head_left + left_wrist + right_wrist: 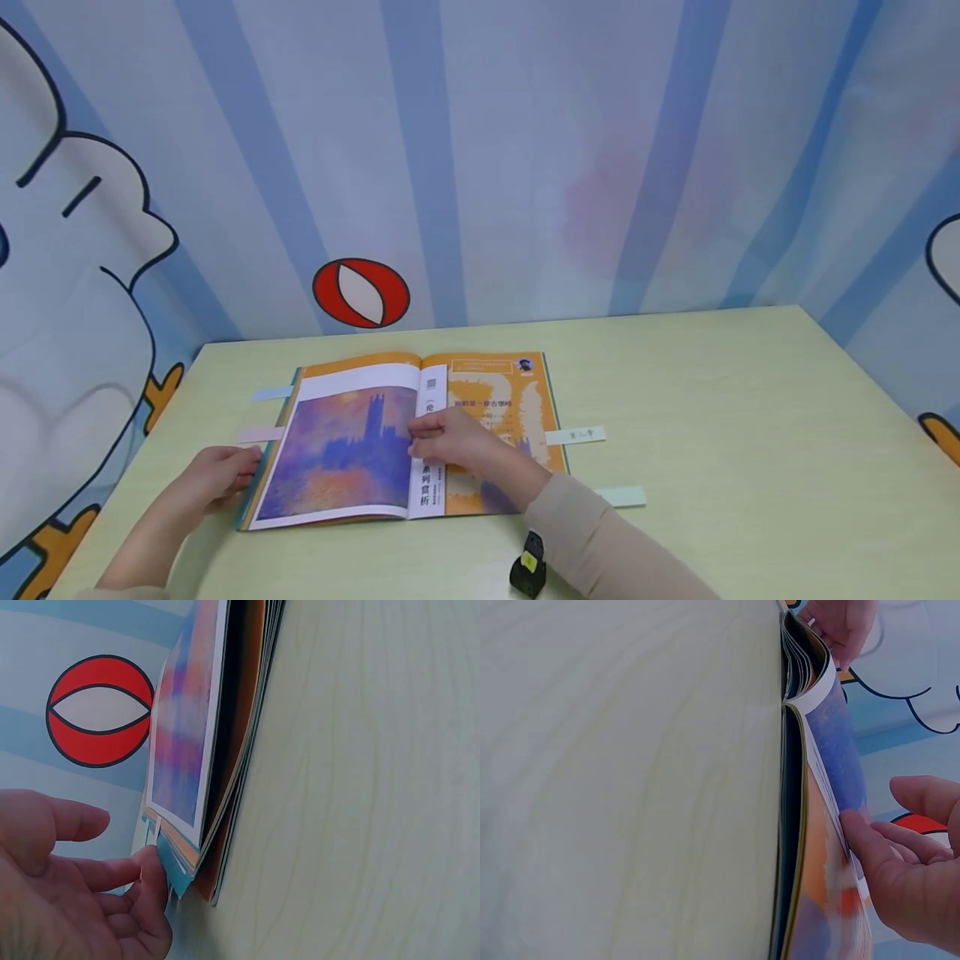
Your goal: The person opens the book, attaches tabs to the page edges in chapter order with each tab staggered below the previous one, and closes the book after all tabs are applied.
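Note:
An open book (498,364) lies on the table, its left page showing a purple and orange painting of a towered building. Beside the fold runs a narrow white strip (429,502) with printed characters. My right hand (457,440) rests its fingertips on the book near the fold, and the right wrist view shows its thumb held apart from the page. At the book's left edge is my left hand (216,477), by a pink tab (260,434). In the left wrist view its bent fingers (154,874) touch the edge, with the thumb standing clear.
A blue tab (272,392) sticks out on the left, and a labelled tab (576,435) and a pale green tab (622,497) on the right. A small black device (528,567) sits by the right wrist. Behind the table (735,433) is a striped cartoon backdrop (517,167).

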The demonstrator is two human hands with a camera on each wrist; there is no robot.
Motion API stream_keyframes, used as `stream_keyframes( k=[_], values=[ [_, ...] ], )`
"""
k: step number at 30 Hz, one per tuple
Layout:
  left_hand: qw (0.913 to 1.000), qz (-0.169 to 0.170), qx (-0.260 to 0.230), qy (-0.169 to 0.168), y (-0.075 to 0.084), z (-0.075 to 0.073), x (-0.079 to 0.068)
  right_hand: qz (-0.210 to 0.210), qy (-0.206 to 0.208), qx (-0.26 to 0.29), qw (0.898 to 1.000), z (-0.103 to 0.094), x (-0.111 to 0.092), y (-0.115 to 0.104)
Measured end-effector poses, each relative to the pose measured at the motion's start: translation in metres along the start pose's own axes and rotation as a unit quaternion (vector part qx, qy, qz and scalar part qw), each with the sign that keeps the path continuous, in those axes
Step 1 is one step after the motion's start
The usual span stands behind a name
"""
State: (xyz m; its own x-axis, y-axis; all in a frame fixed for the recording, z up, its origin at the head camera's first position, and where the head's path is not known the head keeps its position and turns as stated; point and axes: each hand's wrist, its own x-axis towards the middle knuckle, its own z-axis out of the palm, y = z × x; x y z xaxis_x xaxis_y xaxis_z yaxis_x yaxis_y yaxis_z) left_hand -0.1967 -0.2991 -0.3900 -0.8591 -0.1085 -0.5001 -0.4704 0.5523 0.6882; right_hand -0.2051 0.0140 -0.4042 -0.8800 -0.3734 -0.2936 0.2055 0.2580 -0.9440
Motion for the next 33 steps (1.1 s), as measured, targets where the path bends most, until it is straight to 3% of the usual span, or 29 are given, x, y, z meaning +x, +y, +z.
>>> stream_keyframes(
  k=[11, 18, 23, 30, 33],
  values=[
    [0.9999, -0.015, 0.006, 0.000, 0.001, 0.000, 0.003, -0.001, -0.004, 0.006, 1.000, 0.000, -0.003, -0.001],
    [0.9994, -0.014, -0.007, -0.032, -0.001, -0.002, 0.003, -0.009, -0.007, 0.001, 1.000, -0.001, -0.005, -0.001],
    [0.9976, -0.001, -0.045, -0.053, -0.002, -0.003, 0.004, -0.014, -0.007, 0.004, 1.000, -0.001, -0.006, -0.001],
    [0.9896, 0.060, -0.106, -0.076, -0.006, -0.012, -0.002, -0.020, -0.009, -0.016, 1.000, 0.000, -0.006, 0.001],
    [0.9881, 0.059, -0.114, -0.085, -0.005, -0.013, -0.003, -0.014, -0.002, -0.012, 1.000, 0.000, -0.005, 0.001]
  ],
)
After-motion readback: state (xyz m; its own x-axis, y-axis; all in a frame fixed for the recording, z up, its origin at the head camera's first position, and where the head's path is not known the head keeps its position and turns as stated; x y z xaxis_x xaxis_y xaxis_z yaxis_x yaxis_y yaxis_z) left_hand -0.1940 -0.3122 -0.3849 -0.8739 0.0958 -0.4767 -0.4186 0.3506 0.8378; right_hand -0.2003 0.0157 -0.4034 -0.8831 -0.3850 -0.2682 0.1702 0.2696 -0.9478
